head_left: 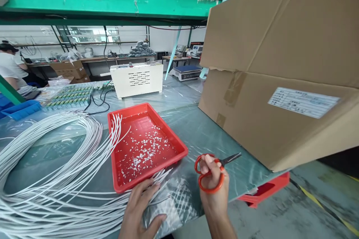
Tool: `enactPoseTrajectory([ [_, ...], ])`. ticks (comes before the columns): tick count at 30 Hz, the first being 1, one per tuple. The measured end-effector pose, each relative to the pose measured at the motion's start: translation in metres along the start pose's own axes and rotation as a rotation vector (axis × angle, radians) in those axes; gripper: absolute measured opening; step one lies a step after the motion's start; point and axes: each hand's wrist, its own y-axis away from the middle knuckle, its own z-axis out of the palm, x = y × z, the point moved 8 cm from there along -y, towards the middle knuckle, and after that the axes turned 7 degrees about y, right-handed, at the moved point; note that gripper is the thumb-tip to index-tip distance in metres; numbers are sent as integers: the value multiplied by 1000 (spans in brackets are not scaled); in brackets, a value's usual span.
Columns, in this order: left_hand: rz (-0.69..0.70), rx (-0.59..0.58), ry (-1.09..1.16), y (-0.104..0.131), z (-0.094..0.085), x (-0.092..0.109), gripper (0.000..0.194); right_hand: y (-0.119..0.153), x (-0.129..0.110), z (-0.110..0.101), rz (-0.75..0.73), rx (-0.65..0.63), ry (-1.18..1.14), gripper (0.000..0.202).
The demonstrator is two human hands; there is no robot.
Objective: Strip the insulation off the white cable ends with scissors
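My right hand [214, 183] grips red-handled scissors [212, 188] above the table's front edge, their dark blades pointing right. Fingers spread, my left hand [140, 209] rests by the ends of a bundle of white cables [109, 207] and holds nothing that I can make out. The cables form a large coil on the left, with some ends lying over the left rim of a red tray [174, 153]. Small whitish scraps [146, 155] are scattered inside the tray. A clear plastic sheet [179, 201] lies between my hands.
A large cardboard box [252, 93] stands at the right. Behind the tray are a cream metal unit [137, 80] and a scale [186, 73]. Blue bins [24, 110] and green boards [68, 96] sit at the left. A person [12, 65] sits far left. A green beam crosses above.
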Motion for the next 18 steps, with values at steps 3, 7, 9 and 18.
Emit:
enactPoseTrajectory([
  [3, 134, -5, -297, 15, -3, -4, 54, -12, -4, -10, -6, 26, 14, 30],
  [7, 190, -31, -559, 25, -3, -14, 52, -10, 8, -6, 36, -23, 67, 33],
  [9, 206, -65, -619, 24, 1, -17, 50, -8, 15, -2, 47, -47, 87, 34],
  [18, 266, -215, -483, 21, -7, -8, 34, -10, 18, 3, 20, -65, 146, 26],
])
